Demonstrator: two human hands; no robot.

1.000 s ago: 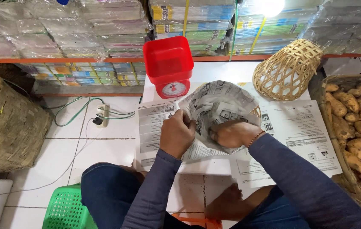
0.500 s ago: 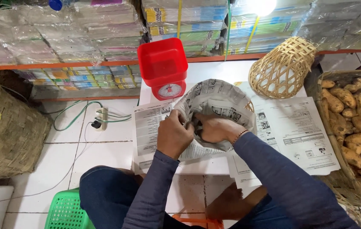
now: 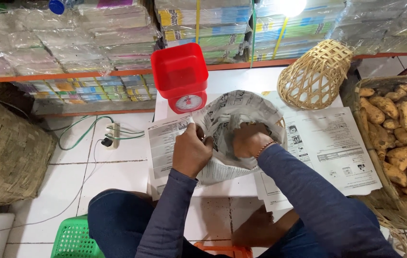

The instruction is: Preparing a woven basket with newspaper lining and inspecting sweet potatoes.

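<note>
Your left hand [image 3: 191, 152] pinches the newspaper [image 3: 242, 129] rim; your right hand [image 3: 247, 140] presses inside it, fingers hidden. Newspaper sits on the floor before the red scale [image 3: 180, 76], sweet potatoes [image 3: 404, 129] to its right.

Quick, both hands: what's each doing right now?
Left hand: closed, gripping the newspaper edge.
Right hand: pressed inside the newspaper; grip cannot be told.

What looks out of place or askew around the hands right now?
Two things stand out. The small woven basket lies tipped on its side behind the newspaper sheets. A power strip with loose cables sits on the tiled floor beside the red scale.
</note>
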